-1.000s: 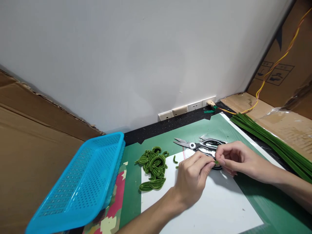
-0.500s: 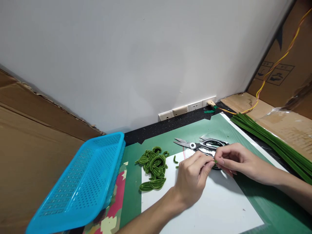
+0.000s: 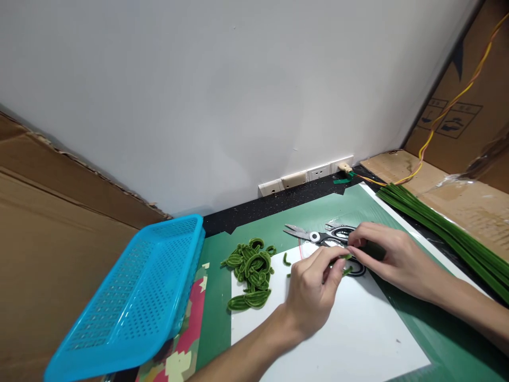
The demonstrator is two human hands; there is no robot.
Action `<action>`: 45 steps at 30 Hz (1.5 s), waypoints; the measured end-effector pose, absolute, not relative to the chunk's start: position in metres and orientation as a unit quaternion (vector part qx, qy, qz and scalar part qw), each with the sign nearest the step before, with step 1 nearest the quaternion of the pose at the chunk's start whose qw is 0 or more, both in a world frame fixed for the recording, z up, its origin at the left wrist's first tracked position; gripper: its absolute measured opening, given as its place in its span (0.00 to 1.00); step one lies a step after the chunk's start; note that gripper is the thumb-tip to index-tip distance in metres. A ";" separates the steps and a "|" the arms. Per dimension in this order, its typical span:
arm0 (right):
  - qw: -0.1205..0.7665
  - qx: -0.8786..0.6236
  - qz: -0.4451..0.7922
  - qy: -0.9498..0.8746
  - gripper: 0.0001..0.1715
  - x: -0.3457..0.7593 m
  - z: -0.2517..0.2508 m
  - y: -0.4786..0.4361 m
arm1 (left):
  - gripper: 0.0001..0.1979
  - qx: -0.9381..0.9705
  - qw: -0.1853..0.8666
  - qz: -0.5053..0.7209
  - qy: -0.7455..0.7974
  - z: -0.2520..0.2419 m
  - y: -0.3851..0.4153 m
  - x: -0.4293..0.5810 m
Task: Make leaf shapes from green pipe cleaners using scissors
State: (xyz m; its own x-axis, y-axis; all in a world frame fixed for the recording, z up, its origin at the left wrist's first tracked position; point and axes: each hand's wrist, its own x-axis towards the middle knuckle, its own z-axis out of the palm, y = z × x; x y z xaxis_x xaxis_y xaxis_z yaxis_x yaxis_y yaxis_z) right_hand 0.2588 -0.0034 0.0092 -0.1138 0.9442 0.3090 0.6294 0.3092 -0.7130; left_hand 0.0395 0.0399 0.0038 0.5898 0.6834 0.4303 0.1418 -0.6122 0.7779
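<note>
My left hand (image 3: 314, 284) is closed in a pinch over the white sheet, holding a short fuzzy green pipe cleaner (image 3: 347, 271) whose ends stick out past the fingertips. Thumb and forefinger of my right hand (image 3: 392, 257) pinch together at the upper part of the same piece; the exact contact is partly hidden. Behind the hands lie black-handled scissors (image 3: 304, 234), blades pointing left and handles partly covered. Left of my left hand, a heap of looped green pipe cleaner shapes (image 3: 252, 268) rests across the sheet's edge. A small green offcut (image 3: 286, 259) lies between heap and hand.
A blue perforated basket (image 3: 115, 302) stands at left beside cardboard (image 3: 47, 228). The white sheet (image 3: 338, 339) lies on a green mat (image 3: 217, 329). Long green pipe cleaners (image 3: 441, 228) lie at right. Wall sockets (image 3: 294, 181) and a yellow cable (image 3: 449, 106) are at the back.
My right fingertips have shifted slightly up and away from the left ones. More of the green pipe cleaner now shows between and below the fingers. My left hand has barely moved.
</note>
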 end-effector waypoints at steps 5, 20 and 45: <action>0.341 -0.518 0.118 -0.775 0.06 0.258 0.003 -0.002 | 0.11 0.818 0.363 0.369 0.251 0.002 0.040 0.039; 0.322 -0.530 0.062 -0.782 0.06 0.264 -0.010 0.000 | 0.09 0.919 0.211 0.320 0.097 -0.002 0.039 0.041; 0.432 -0.406 -0.020 -0.805 0.16 0.252 0.006 -0.016 | 0.12 0.882 0.239 0.335 0.228 0.002 0.035 0.041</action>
State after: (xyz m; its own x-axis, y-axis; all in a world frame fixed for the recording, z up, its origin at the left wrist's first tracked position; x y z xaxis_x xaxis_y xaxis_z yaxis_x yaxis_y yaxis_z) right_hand 0.2519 -0.0162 0.0065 -0.2961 0.6365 0.7121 0.6709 0.6693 -0.3192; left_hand 0.0407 0.0352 0.0024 0.6708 0.5631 0.4827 0.2431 -0.7818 0.5742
